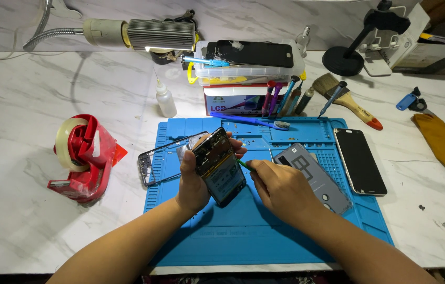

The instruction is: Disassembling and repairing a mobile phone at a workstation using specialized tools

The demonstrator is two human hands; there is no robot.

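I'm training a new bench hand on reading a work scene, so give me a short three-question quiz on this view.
1. True or false: the left hand holds the opened phone body above the blue mat.
2. What does the right hand bring to the phone body's edge?
A. a thin green tool
B. the paintbrush
C. the toothbrush
3. Which thing lies on the mat's right side, screen up: the dark phone or the tape dispenser?

Key
1. True.
2. A.
3. The dark phone; the tape dispenser stands on the marble table, left of the mat.
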